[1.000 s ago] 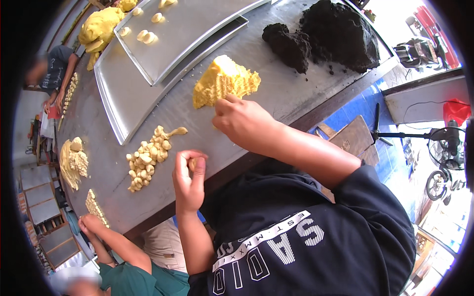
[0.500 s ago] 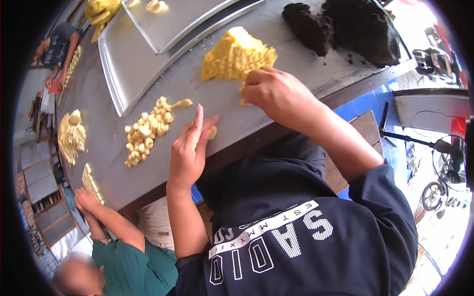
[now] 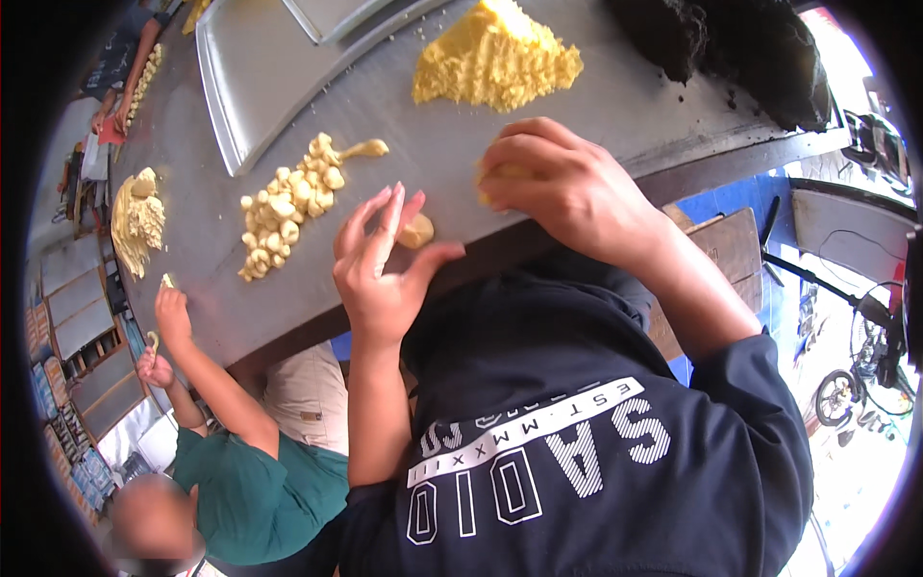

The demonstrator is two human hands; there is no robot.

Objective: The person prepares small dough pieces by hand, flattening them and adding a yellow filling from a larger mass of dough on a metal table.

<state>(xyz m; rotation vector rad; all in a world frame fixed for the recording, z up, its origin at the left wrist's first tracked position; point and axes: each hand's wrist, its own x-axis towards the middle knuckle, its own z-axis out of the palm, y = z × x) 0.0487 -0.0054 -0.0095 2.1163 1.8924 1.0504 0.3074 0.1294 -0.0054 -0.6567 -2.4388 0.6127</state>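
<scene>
My left hand (image 3: 377, 269) stands on its edge over the metal table, fingers and thumb spread. A small flattened pale dough piece (image 3: 417, 232) lies between its thumb and fingers; whether they touch it is unclear. Curled fingers of my right hand (image 3: 567, 188) hold a bit of yellow crumbly paste (image 3: 484, 185), mostly hidden by the hand. Beyond it rises a large yellow paste mound (image 3: 495, 60) with a ridged face. Left of my left hand sits a pile of small pale dough balls (image 3: 288, 207), one drawn out into a tail.
Metal trays (image 3: 231, 115) lie at the far left, and a dark crumbly mass (image 3: 740, 58) at the far right. Another dough heap (image 3: 139, 221) sits near the left end. A co-worker in green (image 3: 250, 481) works at my left; another person (image 3: 120, 72) is farther off.
My right hand has come away from the yellow mound toward me with paste in its fingers. My left hand's thumb and fingers have spread apart. The co-worker's hands have separated.
</scene>
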